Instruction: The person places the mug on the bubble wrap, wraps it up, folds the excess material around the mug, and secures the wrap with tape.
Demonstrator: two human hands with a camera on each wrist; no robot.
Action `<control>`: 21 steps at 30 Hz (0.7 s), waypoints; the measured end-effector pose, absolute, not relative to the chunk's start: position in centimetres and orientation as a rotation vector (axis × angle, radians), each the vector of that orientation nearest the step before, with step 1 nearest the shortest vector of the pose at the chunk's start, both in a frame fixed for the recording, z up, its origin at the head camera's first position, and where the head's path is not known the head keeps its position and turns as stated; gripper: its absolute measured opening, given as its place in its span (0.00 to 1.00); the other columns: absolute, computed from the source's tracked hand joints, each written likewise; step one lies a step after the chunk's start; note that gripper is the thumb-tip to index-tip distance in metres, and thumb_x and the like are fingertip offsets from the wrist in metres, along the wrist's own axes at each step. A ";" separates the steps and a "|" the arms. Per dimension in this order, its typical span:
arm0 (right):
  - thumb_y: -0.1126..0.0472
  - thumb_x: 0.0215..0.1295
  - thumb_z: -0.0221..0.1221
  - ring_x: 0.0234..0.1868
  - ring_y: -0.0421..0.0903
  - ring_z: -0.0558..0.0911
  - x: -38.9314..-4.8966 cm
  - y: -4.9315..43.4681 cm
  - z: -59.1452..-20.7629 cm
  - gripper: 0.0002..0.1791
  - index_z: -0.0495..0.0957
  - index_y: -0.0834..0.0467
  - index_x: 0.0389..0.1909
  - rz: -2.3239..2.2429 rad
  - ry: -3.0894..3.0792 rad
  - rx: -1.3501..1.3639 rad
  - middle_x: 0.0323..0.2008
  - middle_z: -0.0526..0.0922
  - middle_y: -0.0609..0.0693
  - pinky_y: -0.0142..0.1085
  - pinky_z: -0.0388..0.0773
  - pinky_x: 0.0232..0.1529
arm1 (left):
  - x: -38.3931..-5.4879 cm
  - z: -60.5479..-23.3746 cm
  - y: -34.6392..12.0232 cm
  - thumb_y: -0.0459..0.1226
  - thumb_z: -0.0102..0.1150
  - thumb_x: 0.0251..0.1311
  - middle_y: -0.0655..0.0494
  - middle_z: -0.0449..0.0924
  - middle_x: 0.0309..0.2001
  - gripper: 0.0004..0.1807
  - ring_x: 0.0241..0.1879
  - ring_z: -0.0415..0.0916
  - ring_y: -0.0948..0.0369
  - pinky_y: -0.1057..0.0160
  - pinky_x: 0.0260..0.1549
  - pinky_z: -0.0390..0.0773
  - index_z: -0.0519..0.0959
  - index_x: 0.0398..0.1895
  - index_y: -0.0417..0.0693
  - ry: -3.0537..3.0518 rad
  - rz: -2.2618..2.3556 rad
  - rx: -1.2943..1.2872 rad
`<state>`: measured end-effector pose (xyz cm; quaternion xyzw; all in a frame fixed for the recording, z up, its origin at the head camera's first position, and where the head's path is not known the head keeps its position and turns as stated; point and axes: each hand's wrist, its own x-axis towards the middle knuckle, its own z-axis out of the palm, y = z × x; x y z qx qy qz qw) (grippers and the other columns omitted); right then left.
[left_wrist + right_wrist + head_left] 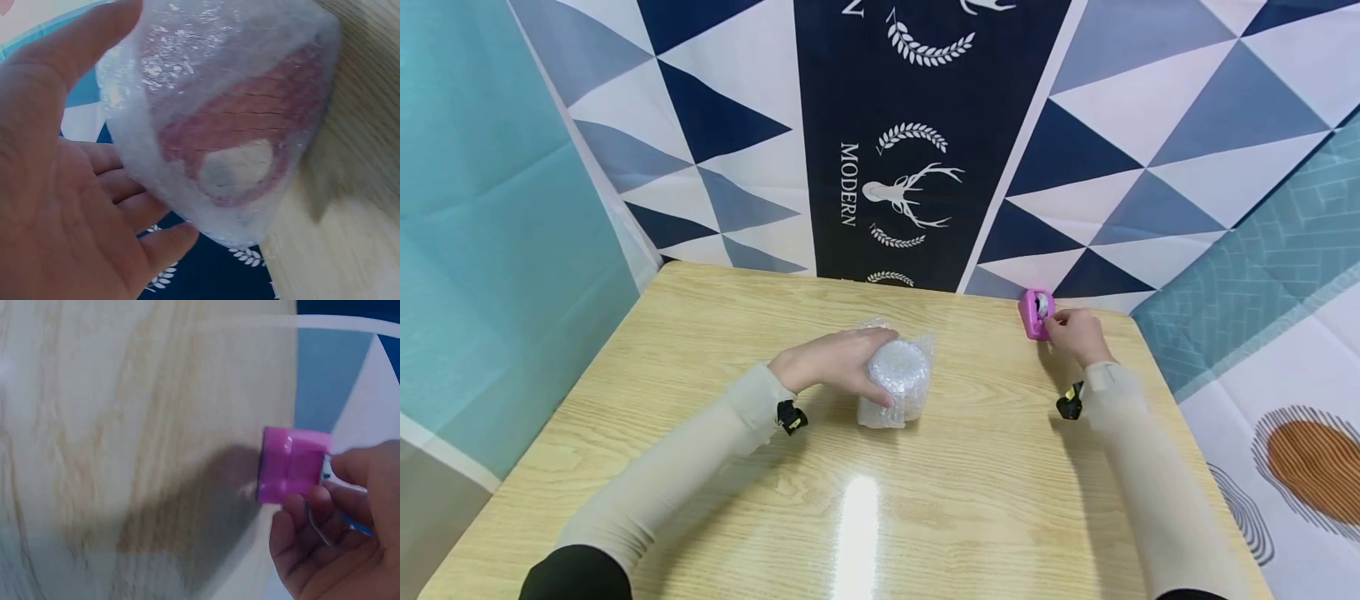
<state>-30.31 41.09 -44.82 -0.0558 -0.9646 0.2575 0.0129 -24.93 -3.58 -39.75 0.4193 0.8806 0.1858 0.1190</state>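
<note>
Near the middle of the table a bubble-wrapped cup-like object (901,371) stands with its round top facing up. My left hand (842,360) holds it from the left, thumb in front and fingers behind. Through the wrap (237,112) in the left wrist view, reddish-pink colouring with a pale patch shows; the exact kind is unclear. At the back right edge is a pink tape dispenser (1037,332) with a pale roll inside. My right hand (1077,333) pinches at its right side; in the right wrist view, fingertips (320,495) meet the dispenser's edge. Whether a tape end is held is hidden.
The light wooden table (970,500) ends at a patterned cloth wall (895,150) just behind the dispenser. More cloth (490,233) hangs along the left side, and another patterned cloth (1285,367) borders the right. A light glare lies on the front of the table.
</note>
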 end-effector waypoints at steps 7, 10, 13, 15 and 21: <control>0.52 0.78 0.50 0.39 0.53 0.81 -30.6 40.2 -44.9 0.27 0.79 0.74 0.55 0.831 -2.982 -0.295 0.44 0.85 0.68 0.32 0.74 0.31 | -24.1 -39.0 -3.2 0.58 0.77 0.51 0.47 0.67 0.75 0.53 0.76 0.62 0.50 0.52 0.74 0.65 0.65 0.75 0.41 2.638 0.470 1.268; 0.52 0.77 0.52 0.42 0.54 0.78 -30.6 40.2 -44.7 0.26 0.79 0.73 0.55 0.885 -2.960 -0.383 0.48 0.83 0.68 0.33 0.74 0.34 | -23.8 -38.8 -3.2 0.58 0.77 0.50 0.50 0.71 0.69 0.49 0.69 0.68 0.53 0.55 0.69 0.71 0.70 0.71 0.45 2.704 0.433 1.327; 0.52 0.77 0.54 0.43 0.52 0.79 -30.6 40.1 -44.5 0.26 0.78 0.72 0.56 0.968 -2.932 -0.451 0.50 0.83 0.69 0.32 0.74 0.34 | -23.5 -38.8 -3.2 0.59 0.78 0.49 0.53 0.74 0.63 0.44 0.63 0.72 0.55 0.57 0.65 0.74 0.74 0.66 0.49 2.752 0.401 1.376; 0.52 0.75 0.57 0.42 0.50 0.80 -30.6 40.0 -44.5 0.25 0.79 0.72 0.56 1.014 -2.900 -0.494 0.50 0.83 0.68 0.30 0.75 0.33 | -23.4 -38.9 -3.3 0.59 0.78 0.48 0.54 0.75 0.61 0.42 0.60 0.73 0.56 0.58 0.63 0.75 0.76 0.63 0.50 2.764 0.391 1.390; 0.50 0.72 0.58 0.34 0.40 0.78 -30.9 39.4 -44.3 0.26 0.80 0.69 0.57 1.153 -2.798 -0.679 0.42 0.84 0.58 0.28 0.77 0.30 | -23.4 -39.0 -3.4 0.59 0.77 0.49 0.55 0.76 0.60 0.38 0.60 0.73 0.58 0.59 0.61 0.77 0.78 0.59 0.49 2.767 0.371 1.402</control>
